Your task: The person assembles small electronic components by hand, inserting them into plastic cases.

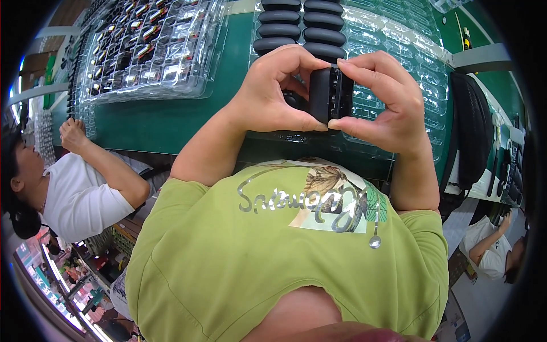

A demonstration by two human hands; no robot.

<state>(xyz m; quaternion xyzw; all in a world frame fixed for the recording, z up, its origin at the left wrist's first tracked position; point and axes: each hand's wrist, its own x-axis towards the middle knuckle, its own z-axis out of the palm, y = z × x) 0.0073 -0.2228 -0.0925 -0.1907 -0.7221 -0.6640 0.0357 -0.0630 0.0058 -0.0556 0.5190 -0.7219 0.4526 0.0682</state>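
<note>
Between my two hands, above the near edge of the green bench, is a black plastic case [321,96] held on edge. It looks like two shell halves with a narrow gap between them. My left hand [279,91] pinches the left half, thumb at the near end and fingers at the far end. On the other side, my right hand [390,100] grips the right half the same way. Just beyond my fingers, rounded dark grey pieces [279,30] stand in two columns in a clear plastic tray. Whatever lies inside the case is too dark to make out.
At the left, stacked clear trays [154,54] hold many small parts with red and yellow bits. More clear blister trays [393,34] lie to the right on the green bench [165,126]. A black bag [476,128] hangs at the right. A co-worker in white [85,188] sits at the left.
</note>
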